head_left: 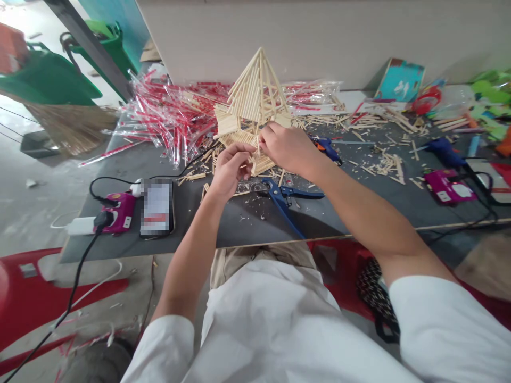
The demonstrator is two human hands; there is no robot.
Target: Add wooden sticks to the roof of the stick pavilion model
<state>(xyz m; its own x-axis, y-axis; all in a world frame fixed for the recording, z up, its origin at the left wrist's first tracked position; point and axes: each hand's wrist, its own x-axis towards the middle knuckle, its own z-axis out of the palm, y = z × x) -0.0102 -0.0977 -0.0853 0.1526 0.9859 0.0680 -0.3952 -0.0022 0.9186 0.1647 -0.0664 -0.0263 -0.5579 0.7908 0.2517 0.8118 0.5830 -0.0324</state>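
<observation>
Bright daylight from upper left — faint shadow under the right hand (pixel 289 149), edges bowed.

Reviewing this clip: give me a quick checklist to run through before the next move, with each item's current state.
1. Left hand gripping the stick model: ok.
2. Right hand gripping the model: ok.
3. Model's peak intact and pointing up: ok.
4. Blue pliers apart from both hands: ok, lying on the table below them.
5. Glue gun near the right hand: ok, but whether it is hot: cannot tell.
6. Table around the model free of loose sticks: not ok, they are scattered across it.
</observation>
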